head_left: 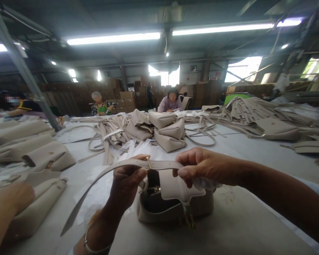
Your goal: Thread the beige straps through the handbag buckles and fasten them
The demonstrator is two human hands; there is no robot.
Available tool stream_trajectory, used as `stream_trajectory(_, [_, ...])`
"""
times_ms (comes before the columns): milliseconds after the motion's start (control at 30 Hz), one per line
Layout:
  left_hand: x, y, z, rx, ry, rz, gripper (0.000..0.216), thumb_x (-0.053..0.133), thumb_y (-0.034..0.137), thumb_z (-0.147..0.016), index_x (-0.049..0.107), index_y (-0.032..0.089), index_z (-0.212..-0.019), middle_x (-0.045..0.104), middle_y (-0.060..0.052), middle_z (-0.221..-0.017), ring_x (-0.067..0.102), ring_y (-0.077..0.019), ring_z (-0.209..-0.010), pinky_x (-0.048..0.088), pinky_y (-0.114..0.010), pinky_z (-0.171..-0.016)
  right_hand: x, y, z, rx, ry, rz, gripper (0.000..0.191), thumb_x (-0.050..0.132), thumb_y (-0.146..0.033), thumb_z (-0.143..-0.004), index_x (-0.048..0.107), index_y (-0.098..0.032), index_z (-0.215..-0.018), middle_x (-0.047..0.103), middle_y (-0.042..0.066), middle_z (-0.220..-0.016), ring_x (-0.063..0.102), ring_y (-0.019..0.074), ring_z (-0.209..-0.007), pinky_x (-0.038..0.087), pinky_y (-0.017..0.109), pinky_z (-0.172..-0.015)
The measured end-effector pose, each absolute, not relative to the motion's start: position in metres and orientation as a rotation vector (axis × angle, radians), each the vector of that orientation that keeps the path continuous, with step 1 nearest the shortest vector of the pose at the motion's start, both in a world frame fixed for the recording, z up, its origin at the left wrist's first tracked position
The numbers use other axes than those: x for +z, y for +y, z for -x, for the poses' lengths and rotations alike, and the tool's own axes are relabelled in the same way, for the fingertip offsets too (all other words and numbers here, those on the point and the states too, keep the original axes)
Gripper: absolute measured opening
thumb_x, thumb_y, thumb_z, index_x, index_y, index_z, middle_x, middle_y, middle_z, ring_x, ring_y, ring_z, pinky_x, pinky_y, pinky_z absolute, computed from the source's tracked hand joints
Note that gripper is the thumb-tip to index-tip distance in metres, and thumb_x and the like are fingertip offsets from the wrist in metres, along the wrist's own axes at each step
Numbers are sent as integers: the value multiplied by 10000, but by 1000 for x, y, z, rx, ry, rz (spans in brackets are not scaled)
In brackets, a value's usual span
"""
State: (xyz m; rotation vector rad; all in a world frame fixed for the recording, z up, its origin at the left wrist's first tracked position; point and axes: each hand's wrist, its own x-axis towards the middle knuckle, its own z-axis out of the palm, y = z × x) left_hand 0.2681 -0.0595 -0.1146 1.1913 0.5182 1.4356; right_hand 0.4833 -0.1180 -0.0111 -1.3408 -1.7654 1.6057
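A beige strap (133, 162) with punched holes runs across in front of me, passing through a gold buckle (148, 163). My left hand (127, 177) is closed on the strap at the buckle, thumb below and finger above. The strap's loose end hangs down to the left. My right hand (199, 164) pinches the strap further right, and some clear crumpled plastic shows under its fingers. Behind and below the hands a beige handbag (175, 209) stands on the table. Its mouth is partly open, and a flap with a tab and gold hardware hangs over its front.
Several beige handbags (164, 131) are piled mid-table beside a bundle of straps (114, 131). More bags (48, 156) lie at left, where another person's hand (13, 198) rests near one. A strap heap (244, 109) lies at right. Co-workers sit across the table; a metal post (29, 71) rises left.
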Motion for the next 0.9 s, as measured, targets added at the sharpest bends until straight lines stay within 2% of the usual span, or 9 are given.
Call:
stream_trajectory(167, [-105, -64, -273, 1261, 564, -1230, 379, 848, 252, -519, 750, 144, -869, 688, -63, -732, 607, -179, -665, 510, -291, -646, -10, -114, -471, 1236, -2125, 1397, 133, 587, -267, -834, 590, -139, -797, 508, -31, -676, 434, 78, -598, 342, 198, -567])
stream_trajectory(267, [-99, -69, -279, 1122, 525, -1304, 380, 834, 217, -559, 745, 156, -924, 701, -60, -769, 632, -184, -710, 521, -296, -706, -11, -113, -461, 1198, -2191, 1292, 110, 586, -238, -823, 611, -142, -870, 568, -15, -762, 523, 116, -714, 403, 227, -663])
stream_trajectory(400, [-93, -69, -285, 1098, 469, -1335, 363, 811, 269, -614, 741, 166, -954, 677, -41, -729, 616, -166, -689, 509, -273, -673, -16, -113, -459, 1311, -1966, 1198, 242, 630, -225, -790, 538, -144, -999, 620, 38, -973, 584, 148, -877, 453, 255, -760])
stream_trajectory(500, [-90, -67, -289, 1176, 483, -1391, 204, 793, 238, -643, 752, 159, -826, 653, -28, -709, 585, -146, -692, 471, -235, -648, -16, -114, -465, 1178, -1937, 1277, 404, 679, -299, -764, 493, -134, -1083, 607, 96, -1069, 579, 185, -971, 470, 304, -822])
stream_trajectory(600, [-90, -68, -296, 1199, 553, -1479, 118, 786, 216, -642, 706, 131, -663, 550, 12, -588, 476, -93, -582, 388, -199, -553, -10, -115, -467, 792, -1946, 1444, 489, 659, -430, -777, 513, -147, -1149, 599, 99, -1059, 579, 180, -886, 481, 299, -733])
stream_trajectory(700, [-90, -70, -303, 1135, 652, -1579, 195, 763, 264, -660, 651, 115, -605, 445, 35, -526, 360, -65, -514, 280, -195, -474, -1, -113, -462, 471, -2086, 1529, 345, 642, -428, -785, 623, -152, -992, 623, 45, -843, 551, 141, -694, 424, 262, -603])
stream_trajectory(800, [-88, -73, -307, 1088, 805, -1703, 196, 719, 310, -697, 698, 118, -729, 471, 33, -544, 371, -72, -516, 276, -199, -474, 2, -108, -456, 241, -2205, 1565, 186, 577, -317, -825, 641, -151, -769, 596, 14, -665, 514, 118, -594, 368, 250, -546])
stream_trajectory(900, [-86, -76, -308, 1107, 935, -1779, 265, 704, 311, -698, 731, 136, -895, 589, 10, -615, 475, -98, -561, 354, -206, -526, -5, -105, -458, 367, -2094, 1584, 162, 496, -229, -844, 564, -148, -721, 616, 23, -659, 544, 118, -562, 400, 230, -508])
